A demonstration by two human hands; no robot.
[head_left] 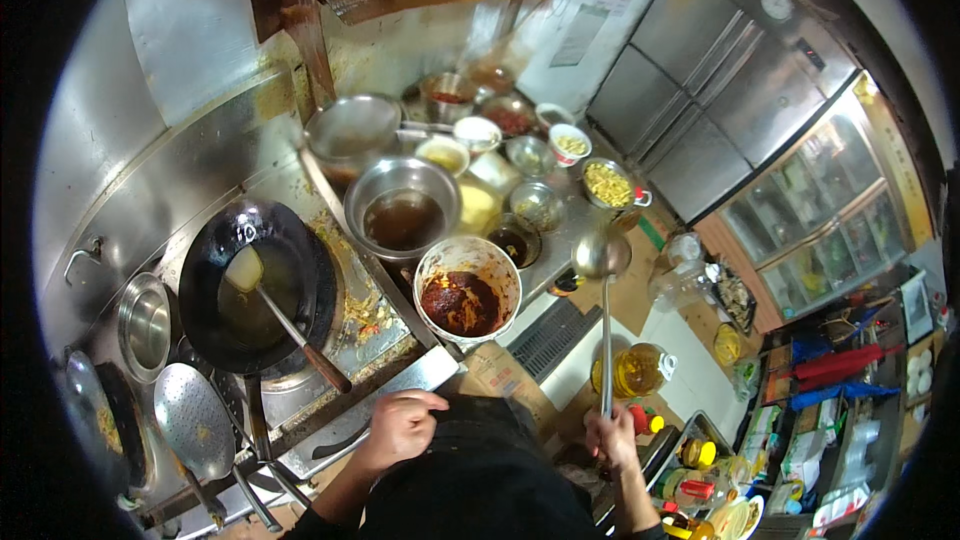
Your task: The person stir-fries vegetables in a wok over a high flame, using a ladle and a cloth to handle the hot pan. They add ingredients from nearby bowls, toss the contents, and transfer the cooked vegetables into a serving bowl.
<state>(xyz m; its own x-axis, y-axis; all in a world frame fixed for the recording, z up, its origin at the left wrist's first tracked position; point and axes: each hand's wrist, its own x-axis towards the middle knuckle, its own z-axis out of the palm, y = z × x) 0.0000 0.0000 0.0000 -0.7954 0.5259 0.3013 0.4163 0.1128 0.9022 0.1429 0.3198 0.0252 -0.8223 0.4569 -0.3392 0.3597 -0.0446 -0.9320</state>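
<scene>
My right hand (612,440) is wrapped round the long handle of a metal ladle (602,252), whose bowl points away from me above the counter's edge. Close to my body, my left hand (405,430) is curled closed, with nothing visible in it. Left of it a black wok (255,285) sits on the stove with a little liquid inside. A spatula (247,268) with a wooden grip leans across the wok's rim. Ahead, between my hands, stands a white tub (467,242) of dark red paste, beside a steel bowl (375,175) of brown liquid.
A perforated skimmer (192,425) and a steel pot (146,325) are left of the wok. Several bowls of ingredients, one with yellow pieces (607,185), crowd the far counter. An oil jug (640,370) stands near my right hand. Steel refrigerators (705,75) are at the far right.
</scene>
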